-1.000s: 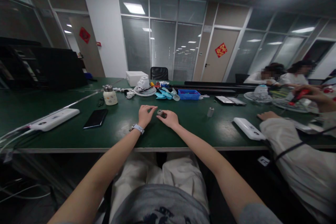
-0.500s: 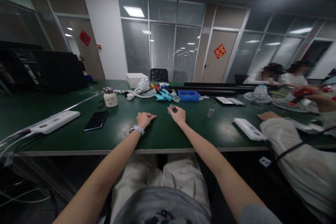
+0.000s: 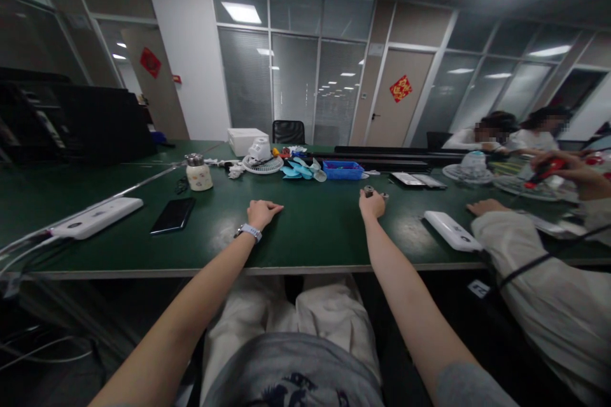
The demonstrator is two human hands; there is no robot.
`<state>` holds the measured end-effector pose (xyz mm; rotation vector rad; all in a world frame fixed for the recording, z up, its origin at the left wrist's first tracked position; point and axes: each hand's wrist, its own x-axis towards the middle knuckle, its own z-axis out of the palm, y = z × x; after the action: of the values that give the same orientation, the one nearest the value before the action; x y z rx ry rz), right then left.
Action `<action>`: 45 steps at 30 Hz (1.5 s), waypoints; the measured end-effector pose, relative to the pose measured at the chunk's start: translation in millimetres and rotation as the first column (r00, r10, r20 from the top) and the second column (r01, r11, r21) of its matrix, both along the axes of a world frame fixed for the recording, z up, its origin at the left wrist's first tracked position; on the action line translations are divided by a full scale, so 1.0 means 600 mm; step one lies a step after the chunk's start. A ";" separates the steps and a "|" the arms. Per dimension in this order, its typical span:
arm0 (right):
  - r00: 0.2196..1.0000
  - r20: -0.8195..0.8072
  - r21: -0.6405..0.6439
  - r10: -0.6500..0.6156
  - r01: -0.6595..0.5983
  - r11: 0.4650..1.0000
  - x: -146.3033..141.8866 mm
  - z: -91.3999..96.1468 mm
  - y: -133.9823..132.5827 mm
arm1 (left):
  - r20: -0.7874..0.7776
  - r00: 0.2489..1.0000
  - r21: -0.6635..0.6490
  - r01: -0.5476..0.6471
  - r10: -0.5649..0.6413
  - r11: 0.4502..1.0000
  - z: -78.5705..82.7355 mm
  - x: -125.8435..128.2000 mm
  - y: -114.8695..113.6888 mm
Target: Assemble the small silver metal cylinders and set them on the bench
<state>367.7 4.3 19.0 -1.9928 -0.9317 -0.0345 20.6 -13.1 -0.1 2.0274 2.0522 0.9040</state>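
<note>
Cylinder [image 3: 369, 191] sits pinched in your right hand [image 3: 373, 206], just left of a second cylinder [image 3: 385, 196]; its long axis is hard to tell. Your left hand [image 3: 261, 213], well apart, rests on the table [image 3: 315, 238], fingers drawn together, nothing visible in it.

the right hand [image 3: 372, 205] hides most of a metal cylinder [image 3: 368, 191] and of a second cylinder [image 3: 385, 196] beside it; whether it touches the second cannot be told. what lies under the curled fingers of the left hand [image 3: 259, 213] is out of sight. the pieces in the blue bin [image 3: 342, 175] are too small to name. the right edge cuts off the sleeved neighbour [image 3: 515, 241], the bottom edge the grey shirt [image 3: 286, 356].
</note>
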 end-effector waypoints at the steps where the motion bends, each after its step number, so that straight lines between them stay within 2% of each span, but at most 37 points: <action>1: 1.000 -0.021 -0.028 0.013 -0.014 1.000 -0.001 -0.001 0.000 | 0.002 1.000 -0.002 0.000 0.000 1.000 0.001 0.000 -0.001; 5: 0.995 -0.088 -0.140 0.055 -0.067 0.988 -0.001 -0.001 -0.002 | 0.002 1.000 -0.011 0.005 -0.005 1.000 0.003 0.001 -0.004; 7: 0.996 -0.065 -0.133 0.061 -0.069 0.989 -0.002 0.002 -0.005 | 0.000 1.000 -0.009 0.011 -0.011 1.000 0.003 0.001 -0.004; 9: 0.999 0.028 -0.035 0.030 -0.029 0.999 -0.013 0.010 -0.012 | 0.004 1.000 0.000 0.012 -0.012 1.000 0.002 0.002 -0.003; 11: 0.985 0.170 0.122 0.006 -0.027 0.992 -0.038 0.020 -0.024 | 0.026 1.000 0.023 -0.008 0.007 1.000 0.001 0.002 -0.001; 13: 0.940 0.323 0.205 0.109 -0.182 0.962 -0.082 0.026 -0.037 | 0.071 0.995 0.054 -0.069 0.065 0.996 0.001 0.002 0.001; 14: 0.890 0.397 0.183 0.224 -0.316 0.931 -0.111 0.026 -0.043 | 0.098 0.990 0.067 -0.110 0.104 0.992 0.002 0.002 0.001; 15: 0.811 0.455 0.115 0.368 -0.463 0.879 -0.142 0.023 -0.048 | 0.124 0.982 0.079 -0.151 0.140 0.985 0.003 0.002 0.001; 16: 0.707 0.488 0.018 0.511 -0.594 0.804 -0.175 0.019 -0.052 | 0.148 0.974 0.087 -0.184 0.170 0.979 0.003 0.001 0.000; 17: 0.616 0.492 -0.072 0.615 -0.675 0.734 -0.207 0.013 -0.054 | 0.166 0.968 0.092 -0.203 0.186 0.975 0.004 0.001 -0.001; 19: 0.523 0.459 -0.196 0.718 -0.729 0.656 -0.265 -0.001 -0.054 | 0.186 0.964 0.102 -0.210 0.189 0.972 0.006 0.001 -0.003; 21: 0.492 0.428 -0.276 0.758 -0.728 0.628 -0.305 -0.011 -0.051 | 0.192 0.966 0.107 -0.196 0.173 0.975 0.007 0.001 -0.005; 23: 0.475 0.416 -0.327 0.775 -0.718 0.615 -0.324 -0.015 -0.045 | 0.186 0.970 0.108 -0.182 0.160 0.977 0.006 0.001 -0.005; 33: 0.427 0.451 -0.330 0.784 -0.736 0.591 -0.326 -0.015 -0.043 | 0.175 0.970 0.103 -0.187 0.167 0.977 0.007 0.005 -0.007; 36: 0.434 0.487 -0.284 0.758 -0.742 0.607 -0.310 -0.005 -0.042 | 0.190 0.969 0.102 -0.182 0.161 0.978 0.009 0.005 -0.010; 37: 0.458 0.504 -0.248 0.732 -0.736 0.630 -0.296 0.002 -0.041 | 0.196 0.968 0.099 -0.181 0.159 0.978 0.009 0.004 -0.010; 39: 0.553 0.534 -0.148 0.639 -0.683 0.715 -0.250 0.016 -0.037 | 0.203 0.966 0.093 -0.178 0.157 0.980 0.007 0.003 -0.007; 42: 0.764 0.527 0.022 0.373 -0.451 0.892 -0.151 0.031 -0.029 | 0.206 0.967 0.091 -0.171 0.150 0.981 0.003 0.002 0.000; 43: 0.816 0.509 0.062 0.274 -0.352 0.934 -0.116 0.033 -0.026 | 0.206 0.968 0.092 -0.168 0.146 0.981 0.001 0.002 0.002; 45: 0.872 0.474 0.099 0.122 -0.191 0.977 -0.054 0.030 -0.022 | 0.204 0.968 0.097 -0.167 0.145 0.981 -0.001 0.001 0.005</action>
<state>335.2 -8.7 37.1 -1.7968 -1.3559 -0.4978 21.4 -10.3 -0.7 1.7628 2.1176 1.2217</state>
